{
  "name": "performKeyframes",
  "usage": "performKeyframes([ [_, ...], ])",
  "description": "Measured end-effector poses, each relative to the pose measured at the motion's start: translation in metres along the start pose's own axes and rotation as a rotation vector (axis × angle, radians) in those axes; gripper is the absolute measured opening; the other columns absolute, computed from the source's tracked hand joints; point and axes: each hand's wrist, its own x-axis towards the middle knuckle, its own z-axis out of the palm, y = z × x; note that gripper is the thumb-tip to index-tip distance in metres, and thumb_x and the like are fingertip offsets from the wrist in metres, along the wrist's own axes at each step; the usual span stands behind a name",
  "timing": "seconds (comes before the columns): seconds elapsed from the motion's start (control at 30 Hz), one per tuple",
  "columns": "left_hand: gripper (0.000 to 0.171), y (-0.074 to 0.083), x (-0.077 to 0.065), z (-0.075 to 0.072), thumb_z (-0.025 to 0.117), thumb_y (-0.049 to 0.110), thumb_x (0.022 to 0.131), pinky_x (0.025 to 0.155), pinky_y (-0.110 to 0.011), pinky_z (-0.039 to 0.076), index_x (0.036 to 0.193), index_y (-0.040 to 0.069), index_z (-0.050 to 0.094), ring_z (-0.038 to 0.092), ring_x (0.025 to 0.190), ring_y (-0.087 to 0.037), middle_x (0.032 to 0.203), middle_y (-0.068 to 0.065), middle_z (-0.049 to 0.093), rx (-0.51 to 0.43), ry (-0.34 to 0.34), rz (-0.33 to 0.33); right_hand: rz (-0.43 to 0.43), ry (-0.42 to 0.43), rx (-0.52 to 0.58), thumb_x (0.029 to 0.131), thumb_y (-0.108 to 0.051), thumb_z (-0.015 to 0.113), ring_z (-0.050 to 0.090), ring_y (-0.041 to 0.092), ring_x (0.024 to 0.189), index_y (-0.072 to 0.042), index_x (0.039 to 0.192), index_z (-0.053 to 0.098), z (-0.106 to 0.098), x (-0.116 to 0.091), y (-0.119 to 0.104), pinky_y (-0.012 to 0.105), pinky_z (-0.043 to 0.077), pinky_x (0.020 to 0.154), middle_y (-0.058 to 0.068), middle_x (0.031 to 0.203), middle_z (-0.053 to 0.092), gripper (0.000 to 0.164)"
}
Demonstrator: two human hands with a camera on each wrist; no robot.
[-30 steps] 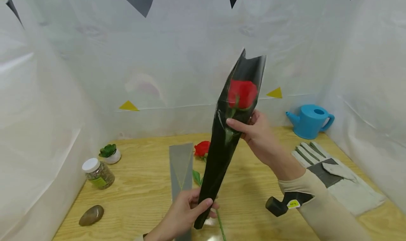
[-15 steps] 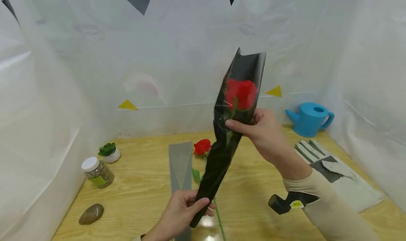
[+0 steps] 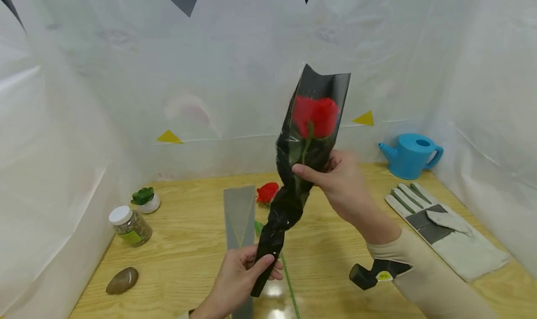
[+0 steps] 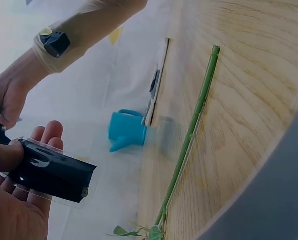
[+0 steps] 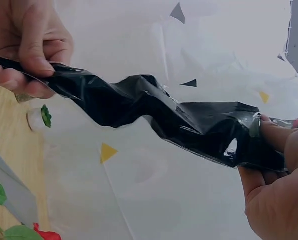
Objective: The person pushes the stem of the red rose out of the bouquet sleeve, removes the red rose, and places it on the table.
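A black flower sleeve (image 3: pixel 287 204) with a clear front is held up slantwise over the table. Inside it a red rose (image 3: pixel 315 116) shows through the film near the wide, upper end. My left hand (image 3: pixel 237 270) pinches the narrow bottom end between thumb and fingers. Higher up, my right hand (image 3: pixel 341 188) grips the sleeve just under the bloom, thumb across the front. Between the two hands the film is bent and crumpled, as the right wrist view also shows along the sleeve (image 5: pixel 134 100). In the left wrist view the bottom end (image 4: pixel 54 172) lies across the left fingers.
A second red rose (image 3: pixel 267 192) lies on the wooden table beside a flat grey sleeve (image 3: pixel 239 211). To the left are a potted succulent (image 3: pixel 144 200), a lidded jar (image 3: pixel 132 228) and a stone (image 3: pixel 122 280). At right, a blue watering can (image 3: pixel 409 156) and gloves (image 3: pixel 444 230).
The sleeve has gone from straight to bent and wrinkled in its lower half. Its bloom sits slightly higher and further left, while both hands keep hold.
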Motion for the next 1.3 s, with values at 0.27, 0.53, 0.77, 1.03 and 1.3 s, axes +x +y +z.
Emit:
performKeyframes([
  [0.27, 0.022, 0.001, 0.000, 0.002, 0.062, 0.011, 0.099, 0.078, -0.045, 0.055, 0.108, -0.006, 0.069, 0.072, 0.081, -0.031, 0.095, -0.021, 0.071, -0.005, 0.005, 0.025, 0.026, 0.041, 0.046, 0.089, -0.009, 0.076, 0.068, 0.028, 0.100, 0.007, 0.120, 0.062, 0.012, -0.004, 0.010, 0.040, 0.052, 0.089, 0.014, 0.105, 0.071, 0.039],
  [0.53, 0.024, 0.002, 0.001, 0.003, 0.062, 0.015, 0.099, 0.078, -0.045, 0.056, 0.107, -0.007, 0.068, 0.072, 0.081, -0.031, 0.094, -0.020, 0.071, 0.002, 0.026, 0.042, 0.003, 0.042, 0.081, 0.088, -0.008, 0.077, 0.069, 0.028, 0.097, 0.008, 0.119, 0.063, 0.020, -0.008, 0.019, 0.040, 0.054, 0.086, 0.014, 0.104, 0.072, 0.037],
  [0.77, 0.027, 0.005, 0.001, 0.005, 0.062, 0.016, 0.099, 0.077, -0.048, 0.055, 0.109, -0.008, 0.068, 0.072, 0.081, -0.030, 0.097, -0.026, 0.069, -0.018, 0.013, 0.044, -0.009, 0.014, 0.073, 0.087, -0.009, 0.078, 0.070, 0.028, 0.091, 0.006, 0.110, 0.069, 0.022, -0.010, 0.025, 0.039, 0.055, 0.082, 0.015, 0.095, 0.073, 0.029],
  [1.03, 0.028, 0.004, -0.001, 0.001, 0.059, 0.014, 0.101, 0.082, -0.046, 0.054, 0.116, -0.008, 0.066, 0.072, 0.087, -0.029, 0.104, -0.026, 0.069, -0.026, -0.042, 0.029, 0.018, 0.012, 0.030, 0.087, -0.013, 0.079, 0.068, 0.023, 0.085, 0.002, 0.105, 0.069, 0.018, -0.011, 0.020, 0.037, 0.055, 0.080, 0.012, 0.085, 0.072, 0.025],
  [1.3, 0.027, 0.002, -0.005, -0.005, 0.061, 0.015, 0.099, 0.082, -0.042, 0.055, 0.117, -0.003, 0.069, 0.071, 0.090, -0.030, 0.108, -0.019, 0.070, 0.019, -0.056, 0.016, 0.030, 0.018, 0.045, 0.089, -0.013, 0.076, 0.067, 0.023, 0.092, 0.002, 0.111, 0.067, 0.009, -0.004, 0.013, 0.039, 0.054, 0.086, 0.011, 0.093, 0.072, 0.028],
])
